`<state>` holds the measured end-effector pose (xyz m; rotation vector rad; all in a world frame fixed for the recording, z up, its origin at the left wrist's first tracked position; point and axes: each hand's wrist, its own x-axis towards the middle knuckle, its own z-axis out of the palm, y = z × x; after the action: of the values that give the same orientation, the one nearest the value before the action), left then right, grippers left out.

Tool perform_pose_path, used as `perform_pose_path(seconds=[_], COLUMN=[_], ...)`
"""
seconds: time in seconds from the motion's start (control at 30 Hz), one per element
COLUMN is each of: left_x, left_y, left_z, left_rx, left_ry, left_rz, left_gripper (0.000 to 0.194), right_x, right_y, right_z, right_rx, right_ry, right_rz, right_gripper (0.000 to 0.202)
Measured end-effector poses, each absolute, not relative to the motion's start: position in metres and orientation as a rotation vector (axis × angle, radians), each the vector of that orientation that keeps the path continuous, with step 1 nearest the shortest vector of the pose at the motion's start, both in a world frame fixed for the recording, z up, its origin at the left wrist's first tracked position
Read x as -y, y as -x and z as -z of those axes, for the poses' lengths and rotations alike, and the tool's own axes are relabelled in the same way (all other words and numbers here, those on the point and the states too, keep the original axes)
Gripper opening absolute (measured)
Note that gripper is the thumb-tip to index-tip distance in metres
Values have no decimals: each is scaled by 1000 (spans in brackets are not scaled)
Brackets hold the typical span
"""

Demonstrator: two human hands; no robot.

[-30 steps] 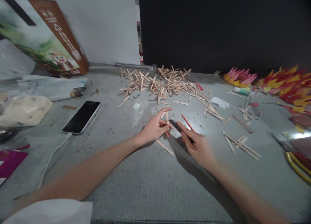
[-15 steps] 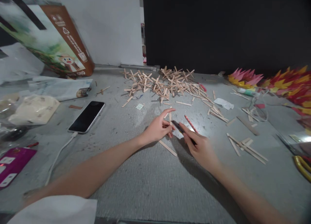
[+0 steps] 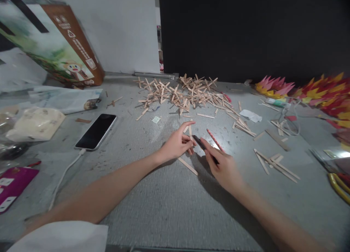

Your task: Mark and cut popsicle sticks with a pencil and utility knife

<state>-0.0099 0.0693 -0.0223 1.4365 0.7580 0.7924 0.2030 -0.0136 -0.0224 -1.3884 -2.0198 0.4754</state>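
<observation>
Near the middle of the grey table, my left hand (image 3: 176,144) pinches a pale wooden stick (image 3: 190,132) that stands up between its fingers. My right hand (image 3: 222,164) is closed round a dark, narrow tool (image 3: 199,141), whose tip points at the stick just beside my left fingers. Whether tip and stick touch cannot be made out. Under my left hand lies a loose flat stick (image 3: 188,166). A red patterned rod (image 3: 215,140) rests behind my right hand. Farther back is a heap of crossed wooden sticks (image 3: 177,93).
A phone (image 3: 96,131) with a white cable lies at left, near a purple object (image 3: 18,186) and a printed box (image 3: 73,48). At right are loose sticks (image 3: 277,165), yellow-handled scissors (image 3: 339,186), a white scrap (image 3: 251,115) and pink and yellow paper pieces (image 3: 275,87).
The whole view has shifted slightly, with things appearing a little farther left. Both hands keep nearly the same pose and hold the same things.
</observation>
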Motion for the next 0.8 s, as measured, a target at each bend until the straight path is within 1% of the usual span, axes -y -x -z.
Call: perform_pose_path(seconds=[0.53,0.8], left_x=[-71,-71], left_y=[9,10], left_z=[28,29], left_rx=[-747,-750], left_ry=[-1459,-1464], left_rz=[-799,-796], left_gripper=[73,76], right_x=[13,14], right_y=[-202,-202], right_z=[22,20], right_rx=[1992,1970], right_ry=[1381,1375], right_rz=[-521,-503], right_gripper=[49,48])
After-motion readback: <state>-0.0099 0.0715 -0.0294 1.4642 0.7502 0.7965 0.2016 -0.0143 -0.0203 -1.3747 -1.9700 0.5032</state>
